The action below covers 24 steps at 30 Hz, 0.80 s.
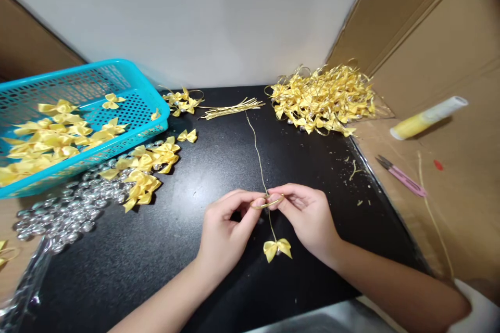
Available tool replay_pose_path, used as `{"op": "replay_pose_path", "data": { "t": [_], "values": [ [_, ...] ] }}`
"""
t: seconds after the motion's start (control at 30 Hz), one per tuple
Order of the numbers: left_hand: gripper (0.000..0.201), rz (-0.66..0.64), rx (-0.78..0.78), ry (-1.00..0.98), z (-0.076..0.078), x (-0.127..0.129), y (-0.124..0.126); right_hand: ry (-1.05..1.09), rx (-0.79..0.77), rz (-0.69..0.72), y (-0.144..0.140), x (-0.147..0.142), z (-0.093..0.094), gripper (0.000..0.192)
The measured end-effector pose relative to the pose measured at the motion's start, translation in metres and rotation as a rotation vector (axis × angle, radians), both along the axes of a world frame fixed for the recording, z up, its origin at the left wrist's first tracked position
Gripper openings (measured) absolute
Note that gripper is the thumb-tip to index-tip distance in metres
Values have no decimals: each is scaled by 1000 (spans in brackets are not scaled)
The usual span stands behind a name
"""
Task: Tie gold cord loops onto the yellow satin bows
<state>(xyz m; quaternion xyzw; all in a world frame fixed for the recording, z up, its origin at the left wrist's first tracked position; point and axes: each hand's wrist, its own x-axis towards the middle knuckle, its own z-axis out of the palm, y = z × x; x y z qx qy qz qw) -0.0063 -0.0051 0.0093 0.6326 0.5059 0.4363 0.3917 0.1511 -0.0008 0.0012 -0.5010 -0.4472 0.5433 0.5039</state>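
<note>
Over the middle of the black tabletop, my left hand and my right hand meet, thumbs and fingertips pinched close together. Between them they hold a curved gold twist tie, its bend facing me. A thin gold cord passes under or through my fingertips; I cannot tell which. At the cord's near end lies a yellow ribbon bow with a small silver bead at its middle. Toward the back, the cord's far end reaches a bundle of straight gold ties.
On the left stands a turquoise basket with yellow bows. Beside it lie silver beads and loose bows. A heap of finished-looking bows sits back right. Pink-handled snips and a yellow-and-white tube lie on cardboard at right.
</note>
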Motion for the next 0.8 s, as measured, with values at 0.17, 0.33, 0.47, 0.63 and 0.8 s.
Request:
{"op": "replay_pose_path", "data": {
  "t": [0.17,0.33,0.47,0.63,0.8],
  "values": [
    [6,6,33,14,1,0,0,-55,27,-8,0,0,3,8],
    [4,27,90,48,1,1,1,-65,56,-3,-1,0,5,7],
    [8,17,107,62,3,0,1,-89,63,-2,-1,0,4,8],
    [9,19,81,45,1,-1,-1,-69,9,41,0,1,2,10],
    [11,-18,-21,42,0,-4,1,-28,-36,97,2,4,5,13]
  ]
}}
